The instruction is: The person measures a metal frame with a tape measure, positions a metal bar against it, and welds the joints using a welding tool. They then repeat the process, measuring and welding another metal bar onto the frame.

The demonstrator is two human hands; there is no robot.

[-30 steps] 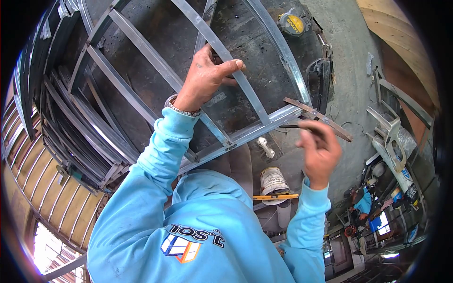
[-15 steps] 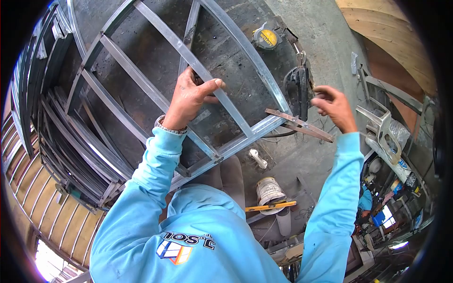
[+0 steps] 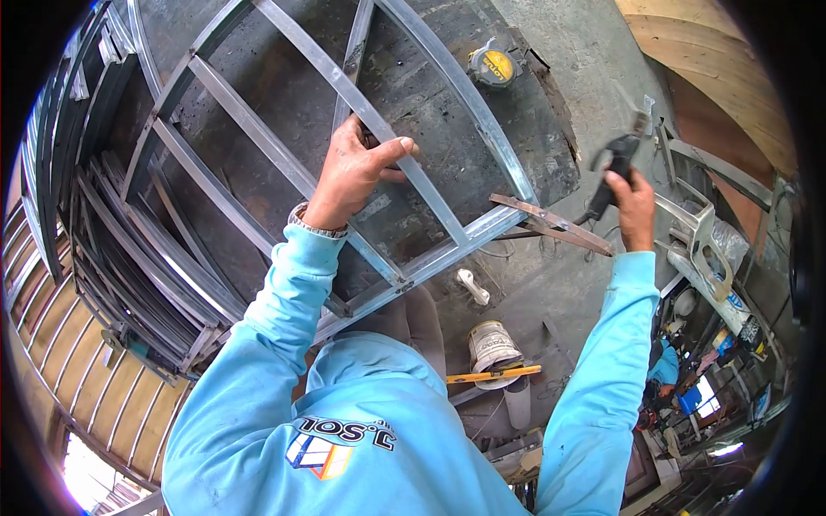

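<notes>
My left hand [image 3: 366, 162] is closed around one of the inner bars [image 3: 344, 84] of a metal frame, its thumb over the top face. The frame is built of square steel tubes, with a curved outer side [image 3: 471, 103] and a straight end rail [image 3: 439, 261]. In my right hand [image 3: 635, 206] is a black welding electrode holder [image 3: 615, 168], raised to the right of the frame and slightly blurred. Its cable runs down behind two rusty metal strips [image 3: 559, 225] that lie at the frame's corner. I cannot make out whether a rod sits in its jaws.
A yellow tape measure [image 3: 495, 66] lies on the floor beyond the frame. Curved steel tubes [image 3: 155, 249] are stacked at left. Near my legs are a white bucket [image 3: 493, 344], a yellow spirit level [image 3: 495, 375] and a small white object [image 3: 472, 287]. Metal scraps and tools crowd the right.
My right hand has taken hold of the electrode holder and lifted it away to the right from beside the frame's corner. My left hand keeps its grip on the bar.
</notes>
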